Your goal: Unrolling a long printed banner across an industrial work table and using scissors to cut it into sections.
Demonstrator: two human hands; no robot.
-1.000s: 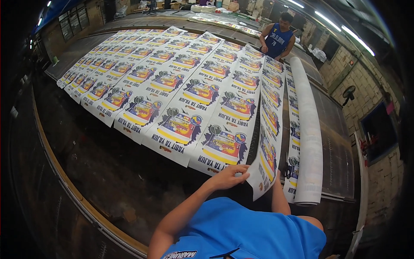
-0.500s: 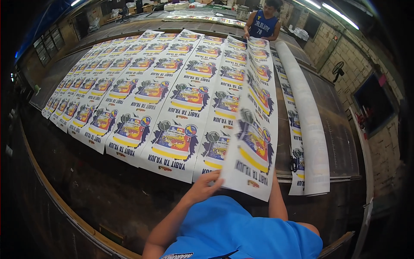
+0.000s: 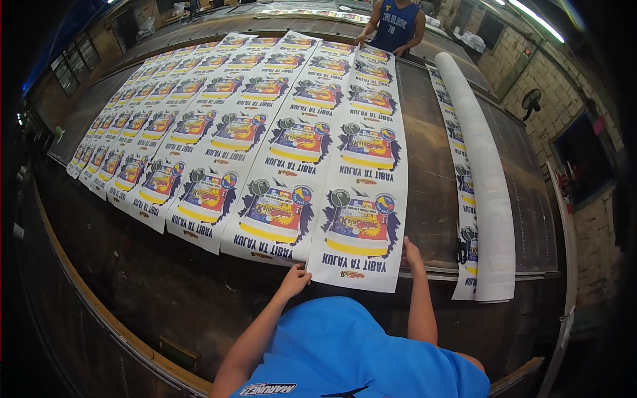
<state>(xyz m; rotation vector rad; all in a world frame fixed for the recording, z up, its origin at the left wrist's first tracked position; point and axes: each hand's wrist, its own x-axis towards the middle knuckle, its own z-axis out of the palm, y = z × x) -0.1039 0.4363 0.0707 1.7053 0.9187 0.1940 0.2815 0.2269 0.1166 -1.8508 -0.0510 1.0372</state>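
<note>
A long printed banner strip (image 3: 363, 199), white with repeated purple, red and yellow designs, lies on the table before me. It overlaps the right edge of a neighbouring strip (image 3: 279, 205). My left hand (image 3: 294, 280) is closed at the near left corner of the top strip, fingertips pinching its edge. Along the right edge, near the front, my right hand (image 3: 411, 255) has its fingers closed on the same strip; their tips are partly hidden. At the far end a co-worker (image 3: 396, 28) in a blue sleeveless jersey has hands at that strip's other end.
More printed strips (image 3: 149, 132) lie side by side to the left. On the right, a white roll of sheet (image 3: 488, 199) rests over another printed strip (image 3: 467, 219), with black scissors (image 3: 461, 252) on it. A fan (image 3: 531, 103) is at the brick wall.
The strip, raised and tilted before, now lies flat farther left on the neighbouring strip. Both my hands moved down with it. The co-worker's end also shifted left.
</note>
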